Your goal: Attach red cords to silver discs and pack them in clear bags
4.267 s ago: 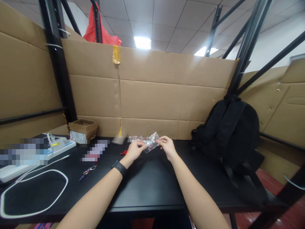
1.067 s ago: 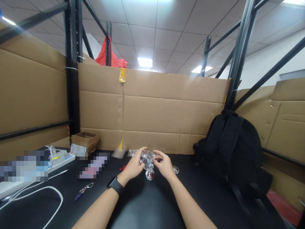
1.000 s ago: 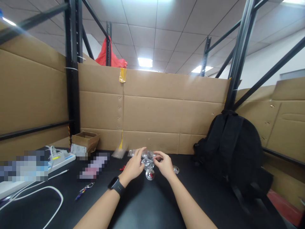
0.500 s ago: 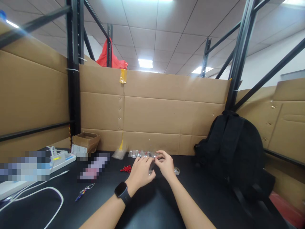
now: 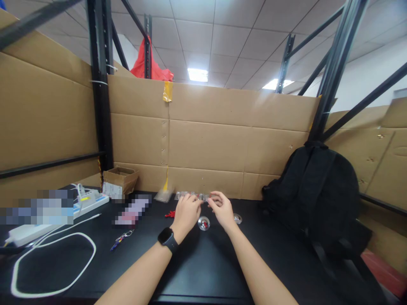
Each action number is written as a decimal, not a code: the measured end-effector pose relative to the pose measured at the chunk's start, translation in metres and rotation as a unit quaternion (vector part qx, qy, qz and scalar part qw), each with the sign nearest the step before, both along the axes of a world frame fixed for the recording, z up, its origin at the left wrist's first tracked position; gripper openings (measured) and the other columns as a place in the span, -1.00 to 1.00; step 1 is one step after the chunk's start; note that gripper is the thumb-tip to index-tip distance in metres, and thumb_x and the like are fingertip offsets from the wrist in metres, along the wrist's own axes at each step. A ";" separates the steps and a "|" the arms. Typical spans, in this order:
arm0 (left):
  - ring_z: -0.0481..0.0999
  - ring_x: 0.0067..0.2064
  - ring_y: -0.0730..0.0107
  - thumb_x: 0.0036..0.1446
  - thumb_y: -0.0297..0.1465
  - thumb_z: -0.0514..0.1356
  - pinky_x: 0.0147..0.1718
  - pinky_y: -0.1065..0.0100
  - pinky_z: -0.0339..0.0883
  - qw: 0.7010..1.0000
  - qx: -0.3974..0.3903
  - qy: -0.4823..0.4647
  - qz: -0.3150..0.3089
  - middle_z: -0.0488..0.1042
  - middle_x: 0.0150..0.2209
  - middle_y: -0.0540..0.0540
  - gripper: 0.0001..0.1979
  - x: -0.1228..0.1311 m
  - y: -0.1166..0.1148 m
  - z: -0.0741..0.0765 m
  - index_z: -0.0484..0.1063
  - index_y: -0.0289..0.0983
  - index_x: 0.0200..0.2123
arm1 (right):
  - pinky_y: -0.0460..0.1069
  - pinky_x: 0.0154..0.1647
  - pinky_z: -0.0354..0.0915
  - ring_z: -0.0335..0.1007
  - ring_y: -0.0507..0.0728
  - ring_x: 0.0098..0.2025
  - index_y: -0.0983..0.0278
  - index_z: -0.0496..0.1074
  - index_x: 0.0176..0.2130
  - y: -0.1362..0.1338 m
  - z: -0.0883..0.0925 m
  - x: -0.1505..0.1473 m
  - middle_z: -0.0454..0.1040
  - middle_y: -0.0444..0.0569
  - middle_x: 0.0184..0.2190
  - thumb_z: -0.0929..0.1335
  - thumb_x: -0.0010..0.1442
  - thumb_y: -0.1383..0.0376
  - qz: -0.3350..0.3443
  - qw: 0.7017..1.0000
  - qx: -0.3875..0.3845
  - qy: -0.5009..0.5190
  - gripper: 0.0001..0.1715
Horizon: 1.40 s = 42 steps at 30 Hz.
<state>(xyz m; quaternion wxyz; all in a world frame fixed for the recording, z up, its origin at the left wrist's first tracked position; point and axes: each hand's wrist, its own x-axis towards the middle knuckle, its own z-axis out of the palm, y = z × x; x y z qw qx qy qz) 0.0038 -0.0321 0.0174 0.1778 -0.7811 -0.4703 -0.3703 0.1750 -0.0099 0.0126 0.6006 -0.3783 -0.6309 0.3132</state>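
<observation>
My left hand (image 5: 186, 214), with a black watch on the wrist, and my right hand (image 5: 222, 210) meet over the far middle of the black table (image 5: 203, 267). The fingers of both hands are curled and pinch together on a small clear plastic packet (image 5: 205, 197) between them. Below the fingertips a small round clear piece with red inside (image 5: 204, 223) lies on the table. A second round clear piece (image 5: 237, 218) lies just right of my right hand. More clear packets (image 5: 187, 195) lie behind my hands against the cardboard.
A black backpack (image 5: 318, 190) leans at the right. A small open carton (image 5: 120, 180), a white power strip (image 5: 57, 212) and a looped white cable (image 5: 51, 262) are at the left. Keys (image 5: 121, 239) and a red bit (image 5: 170, 214) lie near my left hand. Cardboard walls (image 5: 222, 140) enclose the table.
My hands lowered the crinkled clear packet and moved back toward the cardboard. The round clear piece, hidden by my left hand half a second ago, now lies uncovered on the table. The camera shifted a little.
</observation>
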 end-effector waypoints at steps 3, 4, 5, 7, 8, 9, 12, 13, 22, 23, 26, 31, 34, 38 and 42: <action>0.43 -0.12 0.12 0.24 -0.42 0.13 -0.14 0.16 0.21 0.998 -0.004 -0.048 0.041 0.59 -0.23 -0.14 -0.79 -0.023 0.013 0.007 0.60 -0.17 -0.21 | -0.09 -0.51 0.35 0.51 0.10 -0.41 0.26 0.39 -0.07 0.003 -0.001 0.004 0.51 -0.05 -0.34 0.41 0.13 0.14 -0.011 1.000 -0.005 -0.005 -0.60; 0.43 -0.13 0.12 0.25 -0.39 0.13 -0.14 0.17 0.22 0.996 -0.004 -0.071 0.056 0.60 -0.22 -0.13 -0.78 -0.035 0.018 0.009 0.60 -0.17 -0.20 | -0.10 -0.52 0.34 0.50 0.10 -0.42 0.26 0.39 -0.07 0.004 -0.002 0.005 0.50 -0.06 -0.34 0.41 0.13 0.14 -0.015 1.000 -0.004 -0.007 -0.60; 0.44 -0.14 0.12 0.26 -0.37 0.12 -0.14 0.17 0.23 0.992 0.004 -0.100 0.078 0.61 -0.21 -0.12 -0.77 -0.049 0.024 0.012 0.60 -0.17 -0.19 | -0.10 -0.53 0.33 0.50 0.09 -0.42 0.25 0.39 -0.06 0.005 -0.002 0.006 0.50 -0.06 -0.34 0.41 0.13 0.15 -0.018 1.000 -0.003 -0.010 -0.61; 0.44 -0.11 0.11 0.30 -0.32 0.07 -0.08 0.16 0.23 0.979 0.037 -0.158 0.126 0.61 -0.13 -0.12 -0.71 -0.080 0.037 0.014 0.61 -0.19 -0.16 | -0.11 -0.55 0.31 0.49 0.09 -0.42 0.25 0.39 -0.06 0.006 -0.002 0.008 0.49 -0.07 -0.35 0.40 0.13 0.16 -0.025 1.000 0.000 -0.013 -0.61; 0.43 -0.08 0.10 0.32 -0.29 0.04 -0.03 0.16 0.22 0.971 0.054 -0.179 0.145 0.60 -0.07 -0.13 -0.67 -0.096 0.044 0.013 0.61 -0.20 -0.13 | -0.11 -0.55 0.30 0.48 0.09 -0.42 0.25 0.39 -0.06 0.006 -0.002 0.008 0.49 -0.07 -0.35 0.40 0.13 0.16 -0.028 0.999 0.000 -0.015 -0.61; 0.43 -0.07 0.11 0.33 -0.27 0.02 -0.02 0.16 0.22 0.964 0.065 -0.197 0.166 0.58 -0.04 -0.13 -0.64 -0.111 0.050 0.011 0.61 -0.21 -0.11 | -0.11 -0.56 0.30 0.48 0.09 -0.41 0.25 0.39 -0.06 0.007 -0.002 0.008 0.49 -0.07 -0.35 0.40 0.13 0.16 -0.031 0.999 0.000 -0.017 -0.61; 0.42 -0.11 0.12 0.33 -0.26 0.02 -0.06 0.21 0.24 0.960 0.035 -0.181 0.209 0.58 -0.03 -0.11 -0.62 -0.144 0.067 0.000 0.62 -0.22 -0.10 | -0.12 -0.56 0.29 0.47 0.09 -0.41 0.25 0.39 -0.06 0.008 -0.004 0.007 0.48 -0.06 -0.35 0.39 0.12 0.16 -0.031 0.999 -0.002 -0.024 -0.61; 0.42 -0.12 0.12 0.32 -0.26 0.02 -0.09 0.21 0.25 0.964 0.011 -0.155 0.215 0.59 -0.04 -0.11 -0.62 -0.150 0.072 -0.005 0.63 -0.21 -0.11 | -0.12 -0.57 0.28 0.47 0.09 -0.42 0.25 0.39 -0.06 0.008 -0.005 0.007 0.48 -0.07 -0.35 0.39 0.12 0.16 -0.030 0.999 -0.002 -0.025 -0.61; 0.34 0.01 -0.01 0.28 -0.38 -0.01 -0.10 0.10 0.22 0.964 -0.146 -0.001 0.221 0.51 0.07 -0.18 -0.60 -0.142 0.083 -0.033 0.58 -0.07 -0.02 | -0.12 -0.53 0.29 0.41 0.06 -0.43 0.26 0.42 -0.07 0.009 -0.007 0.010 0.48 -0.07 -0.34 0.38 0.11 0.17 -0.036 0.998 0.008 -0.053 -0.61; 0.32 0.04 -0.03 0.25 -0.42 0.00 -0.08 0.08 0.22 0.963 -0.158 0.001 0.220 0.48 0.11 -0.18 -0.58 -0.141 0.083 -0.035 0.56 -0.06 0.01 | -0.12 -0.53 0.29 0.41 0.06 -0.43 0.26 0.43 -0.07 0.008 -0.006 0.010 0.48 -0.06 -0.34 0.38 0.11 0.17 -0.038 0.998 0.008 -0.057 -0.61; 0.28 0.11 -0.08 0.16 -0.49 0.03 -0.04 0.04 0.21 0.955 -0.196 0.000 0.223 0.40 0.17 -0.19 -0.53 -0.142 0.084 -0.042 0.54 -0.04 0.05 | -0.10 -0.49 0.32 0.41 0.05 -0.43 0.27 0.47 -0.11 0.008 -0.006 0.010 0.50 -0.04 -0.30 0.39 0.07 0.17 -0.048 0.996 0.011 -0.077 -0.63; 0.26 0.14 -0.13 0.12 -0.51 0.05 0.01 -0.01 0.18 0.953 -0.213 -0.012 0.216 0.38 0.17 -0.21 -0.51 -0.143 0.087 -0.047 0.54 -0.03 0.04 | -0.06 -0.39 0.35 0.40 0.05 -0.42 0.27 0.50 -0.14 0.007 -0.005 0.013 0.52 -0.04 -0.26 0.36 0.09 0.23 -0.052 0.991 0.017 -0.120 -0.68; 0.24 0.15 -0.13 0.10 -0.52 0.05 0.01 -0.01 0.18 0.955 -0.200 -0.009 0.221 0.33 0.20 -0.22 -0.49 -0.141 0.088 -0.047 0.52 -0.06 0.06 | -0.03 -0.28 0.36 0.41 0.06 -0.38 0.27 0.53 -0.18 0.004 -0.004 0.019 0.53 -0.06 -0.29 0.36 0.09 0.29 -0.013 0.977 0.028 -0.211 -0.74; 0.22 0.14 -0.10 0.08 -0.52 0.05 0.00 0.02 0.19 0.957 -0.172 -0.006 0.234 0.28 0.24 -0.24 -0.46 -0.138 0.086 -0.045 0.48 -0.11 0.11 | 0.00 -0.19 0.36 0.43 0.12 -0.24 0.20 0.56 -0.13 -0.002 -0.004 0.025 0.53 -0.03 -0.21 0.44 0.04 0.33 0.073 0.930 0.048 -0.356 -0.67; 0.22 0.13 -0.09 0.14 -0.50 0.02 -0.02 0.03 0.19 0.956 -0.183 0.008 0.227 0.30 0.22 -0.23 -0.52 -0.133 0.083 -0.044 0.53 -0.09 0.05 | 0.04 -0.07 0.37 0.44 0.16 -0.12 0.17 0.51 0.01 -0.006 -0.006 0.026 0.47 0.02 -0.05 0.50 -0.03 0.32 0.109 0.908 0.043 -0.403 -0.45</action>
